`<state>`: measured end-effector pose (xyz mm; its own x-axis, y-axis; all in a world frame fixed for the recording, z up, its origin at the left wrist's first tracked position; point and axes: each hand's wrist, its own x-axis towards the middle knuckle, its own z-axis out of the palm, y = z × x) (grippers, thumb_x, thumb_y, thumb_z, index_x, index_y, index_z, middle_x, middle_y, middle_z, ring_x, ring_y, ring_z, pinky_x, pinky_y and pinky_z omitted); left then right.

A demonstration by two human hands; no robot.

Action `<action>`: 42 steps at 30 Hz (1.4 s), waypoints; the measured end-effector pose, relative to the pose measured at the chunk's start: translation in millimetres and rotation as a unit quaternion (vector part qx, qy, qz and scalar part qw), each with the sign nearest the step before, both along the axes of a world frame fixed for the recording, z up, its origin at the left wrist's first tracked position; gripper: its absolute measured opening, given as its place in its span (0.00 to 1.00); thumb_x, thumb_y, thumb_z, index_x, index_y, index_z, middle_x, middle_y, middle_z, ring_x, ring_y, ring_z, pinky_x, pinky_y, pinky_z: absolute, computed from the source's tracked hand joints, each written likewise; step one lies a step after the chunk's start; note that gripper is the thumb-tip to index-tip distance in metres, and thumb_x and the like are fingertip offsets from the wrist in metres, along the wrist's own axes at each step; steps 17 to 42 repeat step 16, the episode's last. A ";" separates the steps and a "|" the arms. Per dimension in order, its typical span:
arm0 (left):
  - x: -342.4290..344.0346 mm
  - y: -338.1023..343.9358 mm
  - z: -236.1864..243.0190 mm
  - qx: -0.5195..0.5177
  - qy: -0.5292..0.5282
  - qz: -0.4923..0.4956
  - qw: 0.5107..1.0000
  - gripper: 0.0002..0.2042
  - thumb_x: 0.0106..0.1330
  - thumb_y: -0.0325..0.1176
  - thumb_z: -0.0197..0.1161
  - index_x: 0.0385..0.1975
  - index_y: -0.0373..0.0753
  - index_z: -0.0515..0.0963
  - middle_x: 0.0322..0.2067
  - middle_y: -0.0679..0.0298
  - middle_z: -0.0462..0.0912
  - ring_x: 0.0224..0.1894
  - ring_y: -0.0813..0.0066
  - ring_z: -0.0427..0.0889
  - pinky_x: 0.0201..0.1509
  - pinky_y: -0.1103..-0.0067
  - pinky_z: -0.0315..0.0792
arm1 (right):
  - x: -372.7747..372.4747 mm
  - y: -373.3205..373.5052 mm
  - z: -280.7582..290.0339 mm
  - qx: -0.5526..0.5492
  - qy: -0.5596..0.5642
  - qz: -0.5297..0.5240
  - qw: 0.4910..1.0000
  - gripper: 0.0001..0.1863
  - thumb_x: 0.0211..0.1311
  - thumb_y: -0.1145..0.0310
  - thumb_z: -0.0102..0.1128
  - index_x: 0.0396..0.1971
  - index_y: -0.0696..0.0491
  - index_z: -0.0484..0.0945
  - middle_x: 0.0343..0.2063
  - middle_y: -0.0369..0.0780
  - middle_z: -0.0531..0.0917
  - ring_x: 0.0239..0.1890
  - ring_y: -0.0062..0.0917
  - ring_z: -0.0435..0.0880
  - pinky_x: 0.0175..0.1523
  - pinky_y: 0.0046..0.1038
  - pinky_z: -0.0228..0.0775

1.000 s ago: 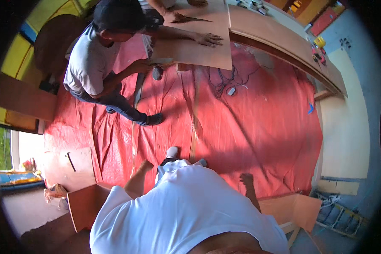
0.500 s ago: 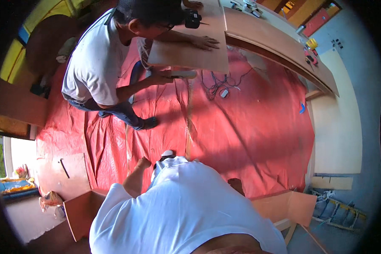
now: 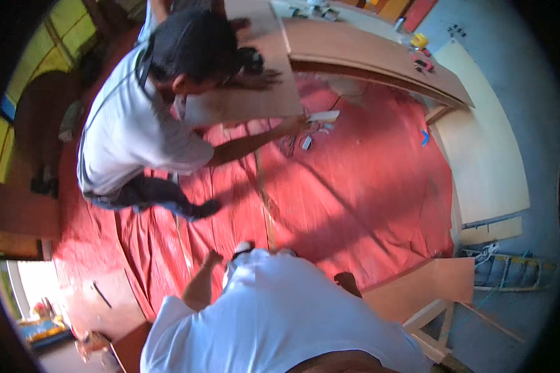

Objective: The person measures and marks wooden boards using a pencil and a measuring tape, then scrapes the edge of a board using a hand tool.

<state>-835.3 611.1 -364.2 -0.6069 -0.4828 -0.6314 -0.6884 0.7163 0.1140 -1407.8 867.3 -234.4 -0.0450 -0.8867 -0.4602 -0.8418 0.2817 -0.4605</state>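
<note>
Low in the view, my left hand (image 3: 213,257) hangs beside my white shirt, above the red sheet on the floor. My right hand (image 3: 346,281) hangs on the other side, dark in shadow. No held thing shows at either hand, but their fingers are too small and turned away to make out. Ahead, a co-worker (image 3: 137,124) bends over a brown wooden board (image 3: 255,102). One of the co-worker's hands (image 3: 267,79) lies flat on the board; the other holds a pale flat piece (image 3: 323,116) by its near edge.
The red sheet (image 3: 354,193) covers the floor, with a cable and small white block (image 3: 307,143) on it. A long brown panel (image 3: 379,59) bears small tools at the far right. Pale boards (image 3: 485,149), a wooden box (image 3: 423,280) and a ladder (image 3: 516,271) stand along the right.
The co-worker leans further over the board, and the hand with the pale piece has moved right along its near edge. My view has shifted slightly. My hands still hang at my sides.
</note>
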 end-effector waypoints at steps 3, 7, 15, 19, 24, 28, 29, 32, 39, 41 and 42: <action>-9.6 3.9 22.1 -0.035 0.064 -0.060 0.996 0.09 0.51 0.40 0.58 0.27 0.47 0.81 0.34 0.60 0.83 0.36 0.65 0.83 0.36 0.68 0.76 | -23.4 30.4 -47.5 -0.120 -0.050 -0.017 0.991 0.06 0.48 0.64 0.60 0.25 0.46 0.83 0.23 0.35 0.83 0.25 0.25 0.80 0.33 0.34 0.71; 4.1 17.8 15.8 -0.006 0.137 0.157 0.978 0.10 0.46 0.37 0.57 0.24 0.41 0.81 0.32 0.59 0.83 0.34 0.60 0.83 0.37 0.66 0.78 | -18.5 15.5 -44.7 -0.204 0.099 0.166 0.960 0.10 0.54 0.60 0.55 0.26 0.46 0.83 0.25 0.32 0.83 0.30 0.22 0.80 0.39 0.33 0.70; 10.9 13.0 10.2 0.053 -0.004 0.248 0.967 0.13 0.52 0.33 0.51 0.32 0.39 0.81 0.41 0.47 0.79 0.47 0.56 0.78 0.52 0.66 0.72 | 16.9 -21.3 -1.7 0.054 0.006 0.005 0.998 0.17 0.64 0.55 0.41 0.38 0.48 0.77 0.35 0.40 0.79 0.39 0.23 0.75 0.46 0.31 0.66; 8.1 11.4 17.9 0.052 -0.001 0.249 0.967 0.13 0.52 0.33 0.51 0.32 0.39 0.81 0.41 0.47 0.79 0.47 0.56 0.78 0.52 0.66 0.72 | 14.6 -26.6 1.8 0.052 0.009 0.007 0.999 0.17 0.64 0.55 0.41 0.38 0.48 0.77 0.35 0.40 0.79 0.39 0.23 0.75 0.46 0.31 0.66; 8.1 11.4 17.9 0.052 -0.001 0.249 0.967 0.13 0.52 0.33 0.51 0.32 0.39 0.81 0.41 0.47 0.79 0.47 0.56 0.78 0.52 0.66 0.72 | 14.6 -26.6 1.8 0.052 0.009 0.007 0.999 0.17 0.64 0.55 0.41 0.38 0.48 0.77 0.35 0.40 0.79 0.39 0.23 0.75 0.46 0.31 0.66; 8.1 11.4 17.9 0.052 -0.001 0.249 0.967 0.13 0.52 0.33 0.51 0.32 0.39 0.81 0.41 0.47 0.79 0.47 0.56 0.78 0.52 0.66 0.72 | 14.6 -26.6 1.8 0.052 0.009 0.007 0.999 0.17 0.64 0.55 0.41 0.38 0.48 0.77 0.35 0.40 0.79 0.39 0.23 0.75 0.46 0.31 0.66; 8.1 11.4 17.9 0.052 -0.001 0.249 0.967 0.13 0.52 0.33 0.51 0.32 0.39 0.81 0.41 0.47 0.79 0.47 0.56 0.78 0.52 0.66 0.72 | 14.6 -26.6 1.8 0.052 0.009 0.007 0.999 0.17 0.64 0.55 0.41 0.38 0.48 0.77 0.35 0.40 0.79 0.39 0.23 0.75 0.46 0.31 0.66; 8.1 11.4 17.9 0.052 -0.001 0.249 0.967 0.13 0.52 0.33 0.51 0.32 0.39 0.81 0.41 0.47 0.79 0.47 0.56 0.78 0.52 0.66 0.72 | 14.6 -26.6 1.8 0.052 0.009 0.007 0.999 0.17 0.64 0.55 0.41 0.38 0.48 0.77 0.35 0.40 0.79 0.39 0.23 0.75 0.46 0.31 0.66; 8.1 11.4 17.9 0.052 -0.001 0.249 0.967 0.13 0.52 0.33 0.51 0.32 0.39 0.81 0.41 0.47 0.79 0.47 0.56 0.78 0.52 0.66 0.72 | 14.6 -26.6 1.8 0.052 0.009 0.007 0.999 0.17 0.64 0.55 0.41 0.38 0.48 0.77 0.35 0.40 0.79 0.39 0.23 0.75 0.46 0.31 0.66; 8.1 11.4 17.9 0.052 -0.001 0.249 0.967 0.13 0.52 0.33 0.51 0.32 0.39 0.81 0.41 0.47 0.79 0.47 0.56 0.78 0.52 0.66 0.72 | 14.6 -26.6 1.8 0.052 0.009 0.007 0.999 0.17 0.64 0.55 0.41 0.38 0.48 0.77 0.35 0.40 0.79 0.39 0.23 0.75 0.46 0.31 0.66; 8.1 11.4 17.9 0.052 -0.001 0.249 0.967 0.13 0.52 0.33 0.51 0.32 0.39 0.81 0.41 0.47 0.79 0.47 0.56 0.78 0.52 0.66 0.72 | 14.6 -26.6 1.8 0.052 0.009 0.007 0.999 0.17 0.64 0.55 0.41 0.38 0.48 0.77 0.35 0.40 0.79 0.39 0.23 0.75 0.46 0.31 0.66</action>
